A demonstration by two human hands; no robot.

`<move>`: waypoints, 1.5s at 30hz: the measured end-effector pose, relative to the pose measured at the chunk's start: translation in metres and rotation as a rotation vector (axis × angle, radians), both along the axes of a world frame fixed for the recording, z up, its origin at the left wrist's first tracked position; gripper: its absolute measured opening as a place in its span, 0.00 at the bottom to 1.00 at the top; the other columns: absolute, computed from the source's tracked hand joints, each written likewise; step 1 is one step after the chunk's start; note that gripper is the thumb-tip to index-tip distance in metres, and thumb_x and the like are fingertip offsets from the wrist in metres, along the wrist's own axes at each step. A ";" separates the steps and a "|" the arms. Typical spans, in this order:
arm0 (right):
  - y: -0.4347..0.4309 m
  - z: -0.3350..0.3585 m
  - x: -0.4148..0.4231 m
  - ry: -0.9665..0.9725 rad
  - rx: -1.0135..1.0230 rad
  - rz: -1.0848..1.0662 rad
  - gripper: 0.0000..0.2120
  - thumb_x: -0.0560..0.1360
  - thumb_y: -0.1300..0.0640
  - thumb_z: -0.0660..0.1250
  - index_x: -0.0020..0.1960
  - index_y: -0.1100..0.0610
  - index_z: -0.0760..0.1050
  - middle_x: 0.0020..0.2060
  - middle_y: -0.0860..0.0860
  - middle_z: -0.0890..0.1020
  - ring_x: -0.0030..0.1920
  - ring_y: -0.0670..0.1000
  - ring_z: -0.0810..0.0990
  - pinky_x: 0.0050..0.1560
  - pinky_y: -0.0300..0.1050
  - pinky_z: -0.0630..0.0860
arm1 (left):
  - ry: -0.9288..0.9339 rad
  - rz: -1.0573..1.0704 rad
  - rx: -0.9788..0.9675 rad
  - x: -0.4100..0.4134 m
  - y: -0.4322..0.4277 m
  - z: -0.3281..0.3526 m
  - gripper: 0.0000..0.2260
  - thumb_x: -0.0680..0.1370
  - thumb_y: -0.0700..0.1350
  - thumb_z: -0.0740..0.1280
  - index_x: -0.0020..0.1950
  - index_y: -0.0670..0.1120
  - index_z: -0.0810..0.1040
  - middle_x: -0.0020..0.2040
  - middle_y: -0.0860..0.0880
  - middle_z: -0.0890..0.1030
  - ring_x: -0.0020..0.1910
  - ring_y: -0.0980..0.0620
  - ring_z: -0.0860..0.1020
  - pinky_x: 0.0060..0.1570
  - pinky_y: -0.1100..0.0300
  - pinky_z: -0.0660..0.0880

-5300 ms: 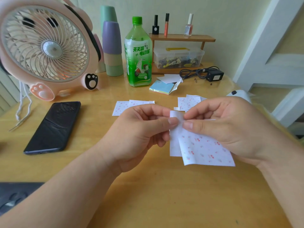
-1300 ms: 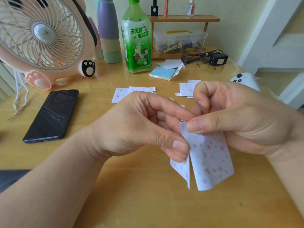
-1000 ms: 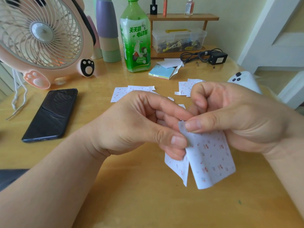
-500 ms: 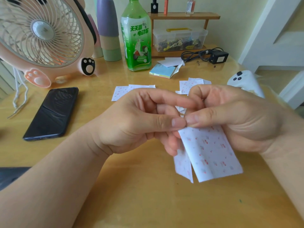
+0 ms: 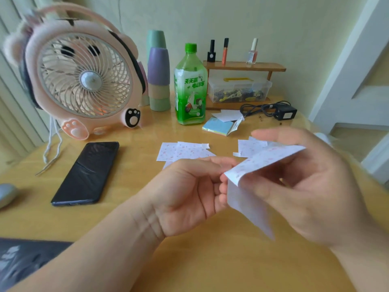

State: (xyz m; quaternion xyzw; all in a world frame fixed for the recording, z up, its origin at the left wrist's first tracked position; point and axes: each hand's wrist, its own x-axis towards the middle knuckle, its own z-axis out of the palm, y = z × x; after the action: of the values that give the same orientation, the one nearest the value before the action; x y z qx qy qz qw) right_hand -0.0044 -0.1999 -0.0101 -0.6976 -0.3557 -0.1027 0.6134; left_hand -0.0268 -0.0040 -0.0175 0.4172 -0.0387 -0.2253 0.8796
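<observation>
A small sheet of white paper with a pink pattern (image 5: 267, 161) is held above the wooden table (image 5: 210, 266), bent into a fold with the printed side up and the plain side hanging down. My right hand (image 5: 315, 197) holds it, thumb on the plain flap and fingers behind the raised flap; this hand is blurred. My left hand (image 5: 189, 192) is turned palm up with curled fingers, and its thumb and fingertips pinch the paper's folded corner.
Loose patterned pieces (image 5: 181, 151) lie on the table behind my hands. A black phone (image 5: 86, 171) lies at the left, a pink fan (image 5: 84, 81) behind it. Stacked cups (image 5: 158, 70), a green bottle (image 5: 190, 89), a note pad (image 5: 219, 128) and a charger (image 5: 284, 113) stand at the back.
My right hand has swung the paper up and outward, so the flaps spread apart. My left hand has rolled palm up. The view has tilted up.
</observation>
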 end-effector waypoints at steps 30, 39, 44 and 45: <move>0.001 0.022 0.004 0.719 -0.133 0.115 0.20 0.74 0.66 0.62 0.30 0.50 0.81 0.21 0.48 0.66 0.22 0.46 0.59 0.23 0.36 0.52 | -0.713 0.594 0.602 -0.010 -0.008 0.004 0.19 0.67 0.38 0.79 0.55 0.48 0.81 0.47 0.48 0.85 0.45 0.49 0.82 0.46 0.57 0.80; 0.004 0.014 0.010 0.560 0.113 -0.075 0.28 0.60 0.61 0.74 0.59 0.48 0.75 0.36 0.56 0.82 0.35 0.54 0.80 0.33 0.45 0.74 | -0.531 0.558 0.521 -0.008 -0.010 0.004 0.25 0.64 0.33 0.81 0.59 0.44 0.81 0.49 0.47 0.87 0.44 0.48 0.85 0.48 0.56 0.83; -0.002 0.015 0.008 0.590 0.209 0.113 0.30 0.58 0.30 0.77 0.45 0.54 0.84 0.49 0.66 0.84 0.50 0.67 0.84 0.51 0.68 0.76 | -0.483 0.565 0.514 -0.008 -0.012 0.005 0.26 0.62 0.36 0.77 0.60 0.43 0.81 0.51 0.43 0.87 0.45 0.46 0.85 0.50 0.54 0.83; -0.001 0.016 0.006 0.563 0.168 0.125 0.33 0.57 0.28 0.77 0.46 0.55 0.84 0.50 0.67 0.84 0.52 0.70 0.83 0.52 0.73 0.76 | -0.475 0.567 0.514 -0.007 -0.012 0.005 0.26 0.63 0.36 0.77 0.60 0.42 0.81 0.51 0.44 0.87 0.45 0.47 0.85 0.50 0.54 0.83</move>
State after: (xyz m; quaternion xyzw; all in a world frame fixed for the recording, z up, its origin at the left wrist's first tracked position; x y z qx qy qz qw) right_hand 0.0015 -0.2009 0.0061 -0.6221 -0.2042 0.1037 0.7487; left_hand -0.0340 -0.0159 -0.0127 0.6565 -0.0664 0.1245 0.7410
